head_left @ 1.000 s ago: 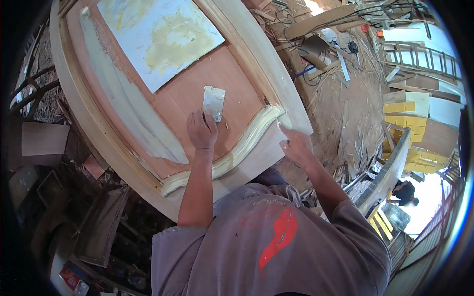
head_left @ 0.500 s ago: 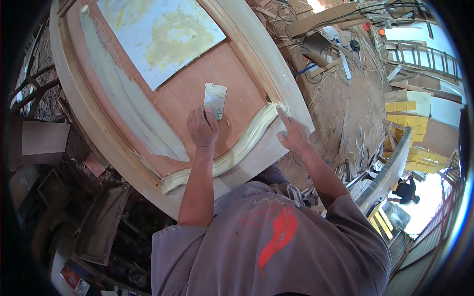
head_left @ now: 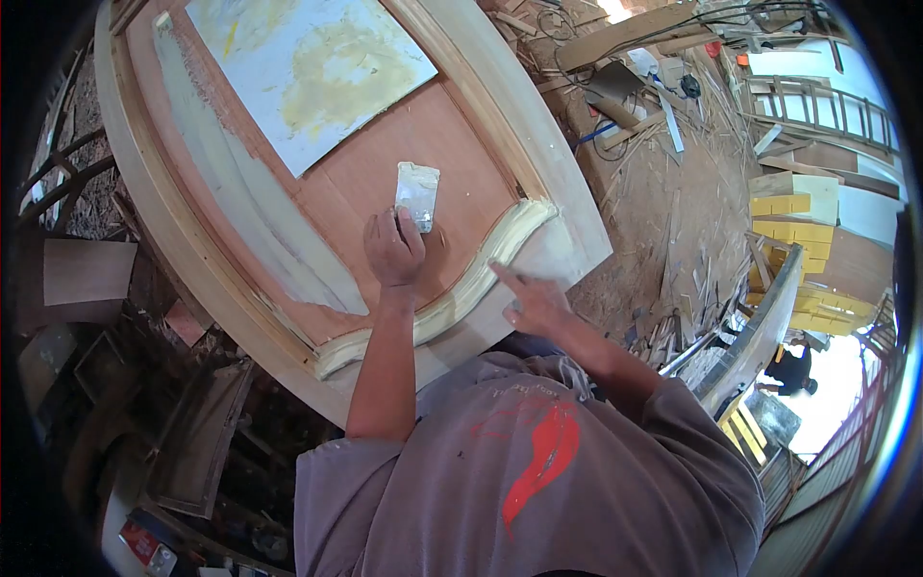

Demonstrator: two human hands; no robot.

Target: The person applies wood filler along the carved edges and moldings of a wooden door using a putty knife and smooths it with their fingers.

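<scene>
My left hand is closed around a putty knife whose wide blade is smeared with pale filler. It rests over the reddish wooden panel. A curved moulding, coated in cream filler, runs along the panel's near end. My right hand holds nothing; its index finger is stretched out and its tip is at the moulding's outer edge, with the thumb apart. A white board with smeared yellowish filler lies on the panel. Down the left side of the panel runs a long pale filler strip.
Wood scraps and offcuts litter the floor on the right. Yellow pieces and a ladder stand farther right. Dark frames lean at lower left. Another person is in the distance at right.
My right hand has moved left and nearer along the moulding, from its right end toward its middle. My left hand and the putty knife have barely moved.
</scene>
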